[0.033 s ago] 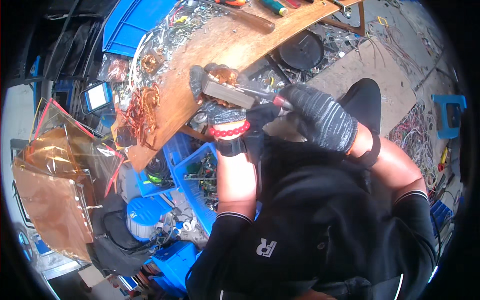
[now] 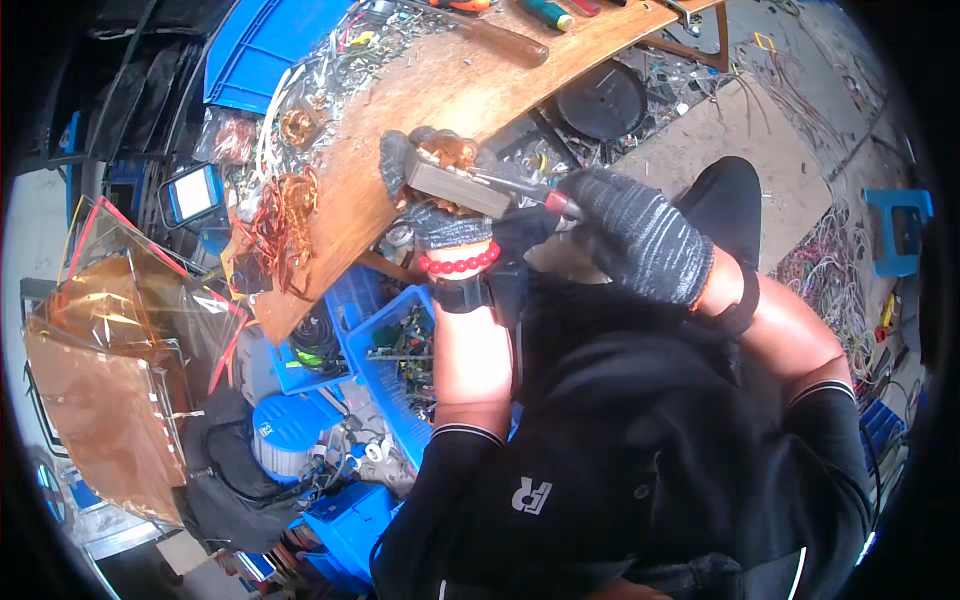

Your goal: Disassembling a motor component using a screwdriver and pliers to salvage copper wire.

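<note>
While left hand (image 2: 432, 205) grips a copper-wound transformer (image 2: 452, 172), right hand (image 2: 632, 240) holds pliers (image 2: 525, 187)

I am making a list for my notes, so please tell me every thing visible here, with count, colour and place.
metal block with copper coil: one, grey and copper, held in the left hand
pliers: one, red-handled, in the right hand, tips at the block
wooden board: one, brown, upper centre
copper wire tangle: one pile, orange, at the board's left edge
blue crates: several, below the board and upper left
screwdrivers: a few, top edge
blue stool: one, far right
loose wires: many, mixed colours, floor at right
left hand: grey glove, red bead bracelet
right hand: grey glove
</note>
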A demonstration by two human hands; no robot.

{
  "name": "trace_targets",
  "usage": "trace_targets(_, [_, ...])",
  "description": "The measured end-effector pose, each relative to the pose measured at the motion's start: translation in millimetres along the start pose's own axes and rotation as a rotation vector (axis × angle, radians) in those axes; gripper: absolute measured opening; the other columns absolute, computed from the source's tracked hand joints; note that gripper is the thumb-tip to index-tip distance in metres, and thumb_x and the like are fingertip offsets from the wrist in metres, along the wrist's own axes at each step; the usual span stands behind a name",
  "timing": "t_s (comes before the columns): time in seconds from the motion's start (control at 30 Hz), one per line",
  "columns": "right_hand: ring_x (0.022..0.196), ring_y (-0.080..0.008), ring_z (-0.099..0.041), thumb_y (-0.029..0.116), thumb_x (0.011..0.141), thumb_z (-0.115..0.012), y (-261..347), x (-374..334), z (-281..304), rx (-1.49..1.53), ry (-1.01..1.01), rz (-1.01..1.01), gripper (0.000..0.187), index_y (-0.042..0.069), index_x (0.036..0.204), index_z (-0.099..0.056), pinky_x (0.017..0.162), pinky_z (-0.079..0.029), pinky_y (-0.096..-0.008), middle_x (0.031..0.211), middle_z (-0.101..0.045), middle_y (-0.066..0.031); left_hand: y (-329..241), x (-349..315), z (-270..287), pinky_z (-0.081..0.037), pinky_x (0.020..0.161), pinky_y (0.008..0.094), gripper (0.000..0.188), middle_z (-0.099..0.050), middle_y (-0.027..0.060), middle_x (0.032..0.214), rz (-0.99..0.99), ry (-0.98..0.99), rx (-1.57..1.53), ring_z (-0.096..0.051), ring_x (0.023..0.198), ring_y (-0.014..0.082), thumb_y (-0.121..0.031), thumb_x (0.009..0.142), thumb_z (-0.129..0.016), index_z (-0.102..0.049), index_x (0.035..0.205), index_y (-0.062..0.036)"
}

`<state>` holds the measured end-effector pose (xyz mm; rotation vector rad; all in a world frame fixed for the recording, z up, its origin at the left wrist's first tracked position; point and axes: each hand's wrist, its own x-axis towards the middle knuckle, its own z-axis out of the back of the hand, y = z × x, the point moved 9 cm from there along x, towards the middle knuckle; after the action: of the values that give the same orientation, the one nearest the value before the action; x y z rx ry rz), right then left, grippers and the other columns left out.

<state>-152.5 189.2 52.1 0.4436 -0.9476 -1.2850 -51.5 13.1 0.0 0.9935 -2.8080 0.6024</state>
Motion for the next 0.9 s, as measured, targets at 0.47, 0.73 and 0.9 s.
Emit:
trace_targets(0.47, [0.096,-0.0385,-0.062,-0.005,0.09,-0.06,11,-9,-15,0.091,0.03,0.251,0.049,0.0,0.139,-0.051,0.083,-0.053,-0.0428,0.113,-0.061,-0.019,10,-15,56,-0.043,0.056,0.0409,0.041,-0.055,0.0034,0.063,0.003,-0.185,0.077,-0.052,0.059,0.0231,-0.055,0.099,-0.056,-0.061,0.077,-0.022])
trace_targets(0.73, [0.102,-0.0183,-0.061,-0.005,0.081,-0.074,-26,-36,-58,1.168,0.26,-0.23,0.058,0.003,0.137,-0.057,0.09,-0.052,-0.0346,0.112,-0.062,-0.0071,50,-21,38,-0.042,0.054,0.0252,0.04,-0.045,-0.0056,0.064,0.041,-0.439,-0.004,-0.044,0.05,0.0082,-0.05,0.106,-0.048,-0.056,0.08,-0.02])
trace_targets(0.9, [0.105,-0.0144,-0.06,-0.002,0.087,-0.071,-21,-45,-63,1.352,0.367,-0.373,0.053,0.008,0.137,-0.057,0.091,-0.052,-0.0321,0.125,-0.062,-0.0048,69,-29,36,-0.041,0.051,0.0244,0.041,-0.044,-0.0063,0.064,0.055,-0.621,-0.161,-0.044,0.051,0.007,-0.049,0.107,-0.046,-0.055,0.079,-0.0205])
